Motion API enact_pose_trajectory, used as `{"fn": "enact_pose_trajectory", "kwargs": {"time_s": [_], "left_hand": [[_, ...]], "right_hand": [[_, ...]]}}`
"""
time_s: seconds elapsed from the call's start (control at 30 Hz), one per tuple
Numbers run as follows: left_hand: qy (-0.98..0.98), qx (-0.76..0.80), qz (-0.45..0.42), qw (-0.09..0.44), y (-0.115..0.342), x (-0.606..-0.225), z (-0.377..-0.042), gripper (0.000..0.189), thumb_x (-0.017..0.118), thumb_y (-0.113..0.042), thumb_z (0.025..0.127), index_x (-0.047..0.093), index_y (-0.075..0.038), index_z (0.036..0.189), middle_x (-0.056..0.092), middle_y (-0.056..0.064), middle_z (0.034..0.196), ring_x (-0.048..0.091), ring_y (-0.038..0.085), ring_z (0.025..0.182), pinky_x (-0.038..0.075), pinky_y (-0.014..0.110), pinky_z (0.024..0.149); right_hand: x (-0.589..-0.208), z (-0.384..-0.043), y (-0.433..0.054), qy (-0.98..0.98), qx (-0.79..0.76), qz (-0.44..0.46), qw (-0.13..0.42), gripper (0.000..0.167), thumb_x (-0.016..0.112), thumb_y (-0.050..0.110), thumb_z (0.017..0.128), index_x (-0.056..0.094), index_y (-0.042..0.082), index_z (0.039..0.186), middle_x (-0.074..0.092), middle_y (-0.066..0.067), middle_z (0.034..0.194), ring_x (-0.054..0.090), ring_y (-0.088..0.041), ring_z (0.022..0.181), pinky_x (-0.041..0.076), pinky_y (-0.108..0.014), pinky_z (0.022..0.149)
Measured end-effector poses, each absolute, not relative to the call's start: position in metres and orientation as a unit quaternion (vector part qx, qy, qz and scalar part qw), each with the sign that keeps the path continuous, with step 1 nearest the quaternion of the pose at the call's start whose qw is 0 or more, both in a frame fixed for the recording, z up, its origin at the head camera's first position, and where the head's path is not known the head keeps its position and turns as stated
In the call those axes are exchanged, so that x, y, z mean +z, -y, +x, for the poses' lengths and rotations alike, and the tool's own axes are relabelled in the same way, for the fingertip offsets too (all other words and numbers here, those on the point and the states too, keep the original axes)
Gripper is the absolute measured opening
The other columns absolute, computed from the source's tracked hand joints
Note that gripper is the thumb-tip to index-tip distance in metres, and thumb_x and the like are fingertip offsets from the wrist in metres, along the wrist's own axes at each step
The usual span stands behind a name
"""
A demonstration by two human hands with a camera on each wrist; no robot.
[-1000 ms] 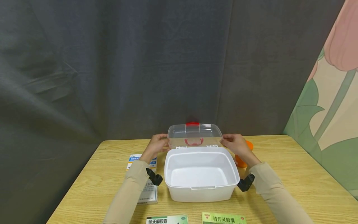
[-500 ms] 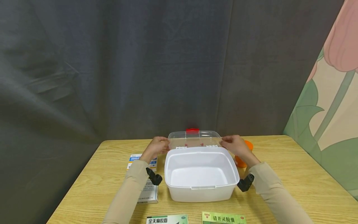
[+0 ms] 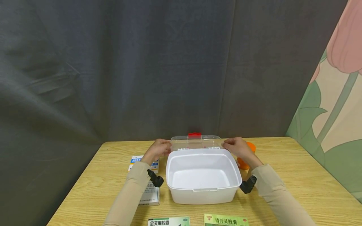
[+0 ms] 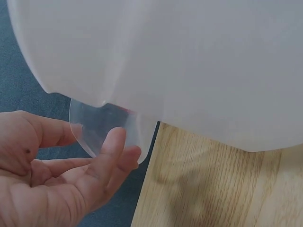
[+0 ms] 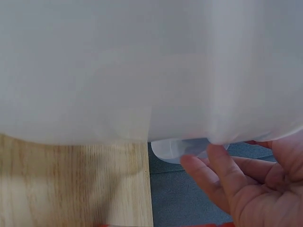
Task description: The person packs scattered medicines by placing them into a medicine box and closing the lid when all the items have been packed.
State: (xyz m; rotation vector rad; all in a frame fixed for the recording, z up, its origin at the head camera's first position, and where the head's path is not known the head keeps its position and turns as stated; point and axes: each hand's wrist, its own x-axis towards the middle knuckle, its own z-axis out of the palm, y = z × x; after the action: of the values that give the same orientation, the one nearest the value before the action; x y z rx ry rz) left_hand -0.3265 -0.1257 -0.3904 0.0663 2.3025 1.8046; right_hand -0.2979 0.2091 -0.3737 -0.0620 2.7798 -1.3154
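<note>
A white plastic box (image 3: 203,196) stands on the table with its inside bare. Hinged at its back edge, a transparent lid (image 3: 181,143) with a red latch (image 3: 194,135) leans far back. At the lid's left end my left hand (image 3: 156,150) pinches the rim; the left wrist view shows the clear lid (image 4: 97,125) between thumb and fingers. My right hand (image 3: 239,149) holds the opposite end. In the right wrist view, fingers (image 5: 222,165) meet the lid's corner (image 5: 173,149), and the box wall hides part of the grip.
White-and-blue medicine boxes (image 3: 151,196) lie left of the white box, partly under the left arm. Two green medicine boxes (image 3: 169,221) (image 3: 226,220) lie at the front. An orange object (image 3: 251,147) stands behind the right wrist. A dark curtain (image 3: 158,69) hangs past the table's back edge.
The lid has swung further back and down, its red latch dropping lower. Both hands have lowered slightly with it. The white box has stayed in place.
</note>
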Motion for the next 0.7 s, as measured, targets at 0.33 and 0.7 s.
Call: {"fn": "enact_pose_trajectory", "kwargs": {"time_s": [0.33,0.7], "left_hand": [[-0.786,0.606,0.031,0.121,0.1265,-0.3913,-0.3266,0.032,0.048,-0.007,0.100,0.053,0.016,0.122,0.058,0.014,0.089,0.054,0.014,0.071,0.054,0.025,0.068],[-0.780,0.611,0.018,0.130,0.1268,-0.3905,-0.3270,0.026,0.049,-0.008,0.100,0.056,0.013,0.114,0.058,0.012,0.085,0.054,0.012,0.067,0.054,0.031,0.075]], "right_hand": [[-0.3729,-0.2964,-0.2098,-0.902,-0.430,-0.022,0.040,0.045,0.057,0.029,0.098,0.058,-0.006,0.127,0.058,-0.026,0.124,0.058,-0.039,0.102,0.049,-0.055,0.091],[-0.3739,-0.2957,-0.2094,-0.900,-0.434,-0.022,0.034,0.046,0.058,0.028,0.097,0.057,-0.008,0.126,0.057,-0.027,0.124,0.057,-0.040,0.104,0.048,-0.056,0.091]]}}
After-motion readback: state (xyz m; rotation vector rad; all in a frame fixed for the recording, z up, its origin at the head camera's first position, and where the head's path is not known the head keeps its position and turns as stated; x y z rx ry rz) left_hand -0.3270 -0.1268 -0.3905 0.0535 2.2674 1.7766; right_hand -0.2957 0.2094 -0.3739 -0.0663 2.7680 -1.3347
